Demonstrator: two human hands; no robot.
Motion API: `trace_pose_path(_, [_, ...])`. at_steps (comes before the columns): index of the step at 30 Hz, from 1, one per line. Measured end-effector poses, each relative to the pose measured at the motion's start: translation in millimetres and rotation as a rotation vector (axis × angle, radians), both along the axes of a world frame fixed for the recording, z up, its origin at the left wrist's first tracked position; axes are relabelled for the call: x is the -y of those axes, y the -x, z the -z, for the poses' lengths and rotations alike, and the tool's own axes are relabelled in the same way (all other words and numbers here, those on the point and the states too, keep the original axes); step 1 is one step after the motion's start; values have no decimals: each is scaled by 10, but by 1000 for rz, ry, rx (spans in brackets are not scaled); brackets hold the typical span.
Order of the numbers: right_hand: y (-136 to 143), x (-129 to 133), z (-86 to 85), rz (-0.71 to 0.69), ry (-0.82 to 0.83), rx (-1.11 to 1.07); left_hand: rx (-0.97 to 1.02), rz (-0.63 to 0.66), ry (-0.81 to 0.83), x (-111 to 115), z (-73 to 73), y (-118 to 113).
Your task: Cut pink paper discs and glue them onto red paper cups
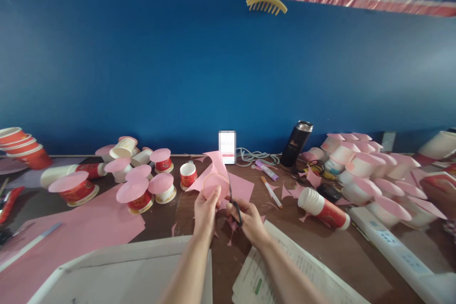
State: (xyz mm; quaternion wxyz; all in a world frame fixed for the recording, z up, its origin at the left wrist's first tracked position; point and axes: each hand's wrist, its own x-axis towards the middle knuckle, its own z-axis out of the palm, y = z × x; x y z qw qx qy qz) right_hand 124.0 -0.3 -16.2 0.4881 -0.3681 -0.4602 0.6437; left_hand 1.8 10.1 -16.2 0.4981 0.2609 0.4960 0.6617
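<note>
My left hand (210, 206) pinches a piece of pink paper (218, 171) near the centre, thumb on top. A round outline is drawn on that paper. To its right, my right hand (245, 218) is closed around the dark handles of a pair of scissors (231, 195), whose blades point away from me along the right side of the outline. Behind the held piece lies another pink sheet (244, 187). A small red paper cup (188, 175) stands upright to the left of it. Pink scraps (233, 230) lie beneath my hands.
Cups topped with pink discs (133, 192) stand at left, and more (377, 185) at right. A black bottle (296, 143), an orange marker (271, 192), stacked cups (324, 209) and a power strip (388, 242) are on the right. Papers (142, 270) lie in front.
</note>
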Motion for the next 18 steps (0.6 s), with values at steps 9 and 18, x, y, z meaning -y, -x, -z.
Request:
trace_pose_path(9, [-12, 3, 24, -5, -28, 30, -12, -3, -1, 1, 10, 7])
trace_pose_path(18, [6, 10, -32, -6, -13, 20, -14, -6, 0, -16, 31, 3])
